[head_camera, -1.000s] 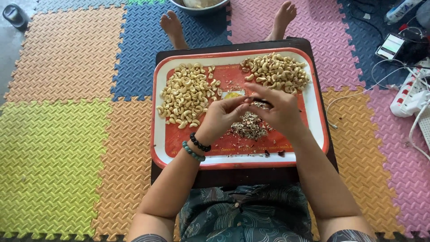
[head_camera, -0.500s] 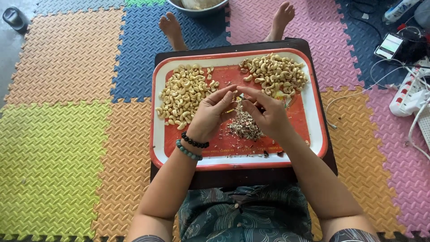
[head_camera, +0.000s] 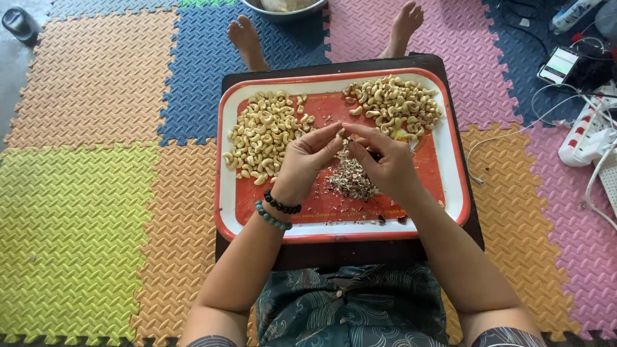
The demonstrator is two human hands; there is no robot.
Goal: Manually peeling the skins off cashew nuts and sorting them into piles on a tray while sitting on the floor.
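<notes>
Your left hand [head_camera: 307, 162] and right hand [head_camera: 380, 160] pinch one small cashew [head_camera: 342, 133] between their meeting fingertips, directly above the husk heap [head_camera: 350, 180], both equally near.

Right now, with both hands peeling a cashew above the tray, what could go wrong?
1. Skin flakes from the cashew pinched between left hand and right hand might drift past the husk pile into the left cashew pile.
2. The red tray overhangs the dark stand; leaning could tip it.
</notes>
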